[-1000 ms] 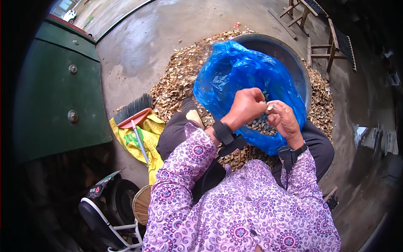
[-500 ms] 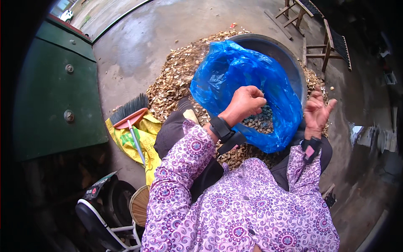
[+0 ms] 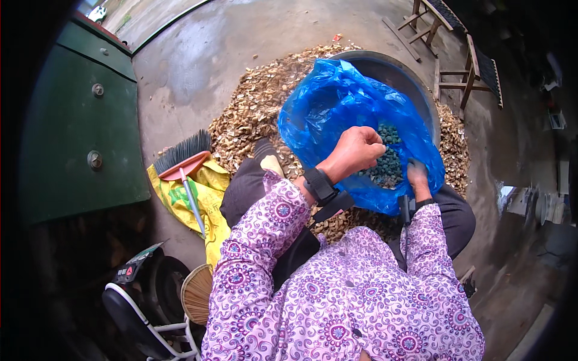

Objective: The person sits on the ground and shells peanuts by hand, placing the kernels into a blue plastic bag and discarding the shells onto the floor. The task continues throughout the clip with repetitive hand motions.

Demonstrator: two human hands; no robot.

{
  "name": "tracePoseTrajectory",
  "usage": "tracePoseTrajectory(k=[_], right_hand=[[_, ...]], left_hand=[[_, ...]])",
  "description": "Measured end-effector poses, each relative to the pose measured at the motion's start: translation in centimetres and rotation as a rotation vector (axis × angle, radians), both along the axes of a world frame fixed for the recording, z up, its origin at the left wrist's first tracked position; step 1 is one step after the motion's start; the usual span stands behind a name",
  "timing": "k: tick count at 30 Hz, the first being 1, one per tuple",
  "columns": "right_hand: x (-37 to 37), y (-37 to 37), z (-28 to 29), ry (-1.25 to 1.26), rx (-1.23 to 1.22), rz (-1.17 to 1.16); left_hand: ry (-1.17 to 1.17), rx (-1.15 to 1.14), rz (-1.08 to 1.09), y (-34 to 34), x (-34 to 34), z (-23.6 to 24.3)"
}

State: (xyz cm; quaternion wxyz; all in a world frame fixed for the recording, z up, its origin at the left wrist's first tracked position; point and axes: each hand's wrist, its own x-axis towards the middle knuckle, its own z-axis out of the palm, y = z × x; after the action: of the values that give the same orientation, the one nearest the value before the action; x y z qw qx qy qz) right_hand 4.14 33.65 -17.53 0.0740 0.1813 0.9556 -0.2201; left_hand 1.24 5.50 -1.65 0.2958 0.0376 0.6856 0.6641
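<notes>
An open blue plastic bag (image 3: 325, 99) sits in a wide grey basin (image 3: 415, 72), with many small nut-like pieces (image 3: 390, 162) inside it. My left hand (image 3: 355, 149) is over the bag's opening, its fingers closed in a pinch; what they hold, if anything, does not show. Inside the right part of the bag is my right hand (image 3: 416, 173), low beside the pieces and partly covered, so its fingers cannot be made out.
Loose shells (image 3: 256, 105) are heaped on the floor around the basin. To the left lie a broom (image 3: 188, 165) and a yellow sack (image 3: 214, 225), near a green metal cabinet (image 3: 78, 132). Wooden-framed chairs (image 3: 472, 75) stand at the far right.
My right hand, spread and raised at the right of the bag before, has come down and left into it. My left hand stays pinched in nearly the same place.
</notes>
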Motion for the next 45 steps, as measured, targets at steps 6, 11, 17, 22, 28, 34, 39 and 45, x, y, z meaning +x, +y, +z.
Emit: tracePoseTrajectory(k=[6, 11, 17, 22, 28, 34, 39, 45], right_hand=[[0.2, -2.2, 0.8, -0.045, -0.109, 0.165], [0.0, -3.1, -0.8, -0.233, 0.146, 0.208], [0.0, -7.8, 3.6, -0.101, 0.013, 0.308], [-0.2, -11.2, 3.0, -0.186, -0.077, 0.439], [-2.8, -9.7, 1.1, 0.017, -0.086, 0.349], [-3.2, -8.6, -1.2, 0.144, -0.049, 0.307], [-3.6, -11.1, 3.2, 0.029, -0.038, 0.294], [-3.0, -10.6, 4.3, -0.226, -0.018, 0.241]], left_hand=[[0.081, -0.014, -0.009, 0.7, 0.1, -1.7], [0.057, -0.026, -0.012, 0.6, 0.4, -1.6], [0.024, -0.002, 0.022, 0.2, 0.4, -0.5], [0.014, -0.085, -0.053, 0.4, 0.1, -0.1], [-0.052, -0.015, -0.034, 0.2, 0.2, -1.0], [-0.090, 0.040, 0.042, -0.5, 0.5, -0.7], [-0.089, 0.076, 0.065, -1.7, 0.6, -0.4], [-0.072, 0.078, 0.049, -1.8, 0.4, -0.1]])
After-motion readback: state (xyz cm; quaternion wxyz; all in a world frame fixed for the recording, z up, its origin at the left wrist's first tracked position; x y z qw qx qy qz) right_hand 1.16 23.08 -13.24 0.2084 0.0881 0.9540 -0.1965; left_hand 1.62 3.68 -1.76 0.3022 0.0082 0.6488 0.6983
